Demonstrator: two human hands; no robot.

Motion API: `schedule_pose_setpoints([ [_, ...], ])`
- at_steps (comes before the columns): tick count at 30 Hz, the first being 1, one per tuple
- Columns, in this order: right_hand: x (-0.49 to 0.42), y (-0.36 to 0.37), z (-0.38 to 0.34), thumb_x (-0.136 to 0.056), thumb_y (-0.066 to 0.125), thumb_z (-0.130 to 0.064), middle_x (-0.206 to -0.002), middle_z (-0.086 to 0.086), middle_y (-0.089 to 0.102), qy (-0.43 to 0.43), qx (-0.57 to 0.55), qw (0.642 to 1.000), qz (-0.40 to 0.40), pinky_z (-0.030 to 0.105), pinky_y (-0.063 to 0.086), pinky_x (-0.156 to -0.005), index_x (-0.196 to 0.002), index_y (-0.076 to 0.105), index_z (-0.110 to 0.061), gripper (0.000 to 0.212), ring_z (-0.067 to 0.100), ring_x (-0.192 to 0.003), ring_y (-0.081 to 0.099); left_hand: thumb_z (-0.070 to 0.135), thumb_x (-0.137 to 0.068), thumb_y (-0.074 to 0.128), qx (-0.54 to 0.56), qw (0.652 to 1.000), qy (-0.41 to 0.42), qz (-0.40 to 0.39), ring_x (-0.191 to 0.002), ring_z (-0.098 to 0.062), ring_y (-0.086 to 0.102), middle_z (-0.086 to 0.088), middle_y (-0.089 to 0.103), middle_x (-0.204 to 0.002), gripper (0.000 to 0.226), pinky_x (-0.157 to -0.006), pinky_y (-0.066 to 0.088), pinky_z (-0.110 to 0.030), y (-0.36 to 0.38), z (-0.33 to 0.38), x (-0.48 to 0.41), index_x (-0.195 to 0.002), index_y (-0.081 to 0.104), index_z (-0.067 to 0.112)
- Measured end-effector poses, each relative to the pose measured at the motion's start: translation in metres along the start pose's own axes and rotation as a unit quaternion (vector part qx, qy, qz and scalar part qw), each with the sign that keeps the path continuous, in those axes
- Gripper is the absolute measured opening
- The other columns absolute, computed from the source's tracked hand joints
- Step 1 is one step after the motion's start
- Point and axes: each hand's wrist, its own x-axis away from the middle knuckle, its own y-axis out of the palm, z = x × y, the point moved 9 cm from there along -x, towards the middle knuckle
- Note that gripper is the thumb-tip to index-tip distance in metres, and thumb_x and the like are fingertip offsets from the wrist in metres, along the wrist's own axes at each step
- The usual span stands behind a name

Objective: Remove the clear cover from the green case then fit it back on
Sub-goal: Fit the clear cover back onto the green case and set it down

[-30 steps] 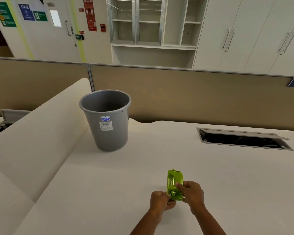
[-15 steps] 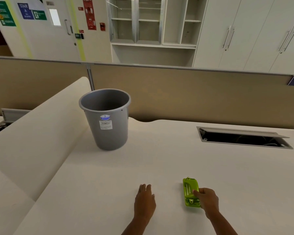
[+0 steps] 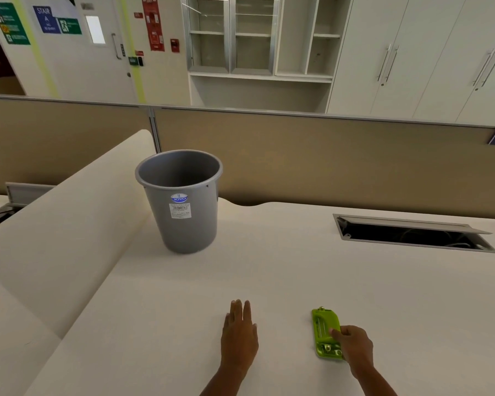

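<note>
Both forearms are cut off by the bottom edge of the view. The near right corner of the case (image 3: 326, 334) is hidden under the right hand (image 3: 353, 345), so how far the fingers wrap it cannot be told. Whether the clear cover sits on the case is hard to make out; only a glossy sheen shows on top.

The case is a small bright green oblong lying flat on the table (image 3: 297, 275), long side running away from the person, with a small metal knob at its far end and metal fittings near its near end. It lies near the front edge, right of centre.

The right hand's grip is closed on the case's right edge, thumb on top. The left hand (image 3: 239, 337) lies flat on the table, palm down, fingers apart from any object, well left of the case.

A grey bin (image 3: 180, 201) stands farther back on the left.
</note>
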Motion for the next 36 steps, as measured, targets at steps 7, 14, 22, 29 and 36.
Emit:
schedule_pose_setpoints([
  [7, 0.001, -0.001, -0.003, -0.081, 0.066, -0.009, -0.053, 0.007, 0.053, -0.016, 0.014, 1.000, 0.004, 0.029, 0.032, -0.062, -0.049, 0.053, -0.011, 0.035, 0.029, -0.066, 0.050, 0.040, -0.063, 0.077, -0.020, 0.999, 0.021, 0.019, -0.081, -0.019, 0.074, -0.009, 0.078, -0.087, 0.041, -0.059, 0.059, -0.028, -0.003, -0.001, -0.001, -0.087, 0.076, 0.007],
  [14, 0.028, -0.001, -0.038, -0.090, 0.053, -0.022, -0.126, 0.026, 0.055, -0.151, 0.132, 0.976, 0.080, 0.042, 0.043, -0.095, -0.124, 0.051, 0.003, 0.042, 0.040, -0.119, 0.049, 0.032, -0.097, -0.011, 0.054, 0.998, 0.007, -0.018, -0.105, -0.017, 0.067, -0.007, 0.075, -0.102, 0.070, -0.079, 0.056, -0.023, 0.001, -0.008, 0.001, -0.120, 0.051, 0.010],
  [22, 0.090, 0.073, -0.082, -0.097, 0.001, -0.041, -0.113, 0.013, 0.069, -0.431, 0.332, 0.837, 0.054, 0.017, 0.042, -0.099, -0.102, 0.072, -0.002, 0.081, 0.031, -0.122, 0.054, 0.049, -0.092, -0.009, -0.008, 0.993, 0.028, 0.112, -0.138, -0.011, -0.034, 0.001, -0.039, -0.149, 0.064, -0.112, -0.022, -0.027, -0.003, -0.014, 0.000, -0.142, -0.027, 0.014],
  [29, 0.078, 0.091, -0.065, -0.092, -0.004, -0.049, -0.141, 0.007, 0.051, -0.381, 0.394, 0.832, 0.089, 0.030, 0.053, -0.084, -0.148, 0.004, -0.013, 0.067, 0.014, -0.141, -0.027, 0.055, -0.090, -0.007, -0.003, 0.989, 0.036, 0.142, -0.138, -0.010, -0.033, 0.002, -0.038, -0.150, 0.068, -0.113, -0.021, -0.028, 0.004, -0.019, 0.003, -0.142, -0.026, 0.014],
  [36, 0.072, 0.096, -0.056, -0.090, -0.006, -0.054, -0.126, 0.007, 0.065, -0.342, 0.414, 0.839, 0.088, 0.037, 0.059, -0.072, -0.146, -0.015, -0.011, 0.071, 0.012, -0.140, -0.029, 0.055, -0.090, -0.008, 0.005, 0.989, 0.036, 0.147, -0.138, -0.009, -0.034, 0.002, -0.039, -0.149, 0.069, -0.113, -0.022, -0.027, 0.006, -0.022, 0.006, -0.142, -0.027, 0.014],
])
